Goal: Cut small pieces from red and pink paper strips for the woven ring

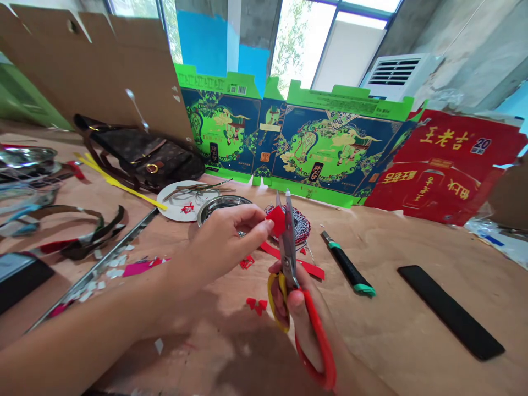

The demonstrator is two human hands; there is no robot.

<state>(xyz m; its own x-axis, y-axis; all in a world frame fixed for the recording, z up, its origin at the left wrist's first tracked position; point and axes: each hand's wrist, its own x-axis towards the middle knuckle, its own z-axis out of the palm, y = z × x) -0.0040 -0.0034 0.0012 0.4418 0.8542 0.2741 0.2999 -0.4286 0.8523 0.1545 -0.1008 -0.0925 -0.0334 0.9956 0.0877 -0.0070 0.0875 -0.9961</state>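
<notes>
My left hand (231, 236) pinches a small piece of red paper (277, 221) between thumb and fingertips. In my right hand (307, 316) is a pair of scissors (289, 253) with one yellow and one red handle loop, blades pointing up and slightly parted. The paper's right edge lies at the blades; whether it is between them I cannot tell. Beneath the hands, a red strip (311, 269) and small red cut pieces (257, 306) lie on the wooden table (371, 341). A round patterned item (303, 224) sits behind the scissors, partly hidden.
To the right lie a utility knife (348, 264) and a black phone-like slab (449, 311). Behind the left hand are a metal bowl (206, 208) and a white plate (167, 201). A brown handbag (144, 157) and upright cardboard boxes (330, 148) line the back. A metal ruler (103, 267) and scraps lie left.
</notes>
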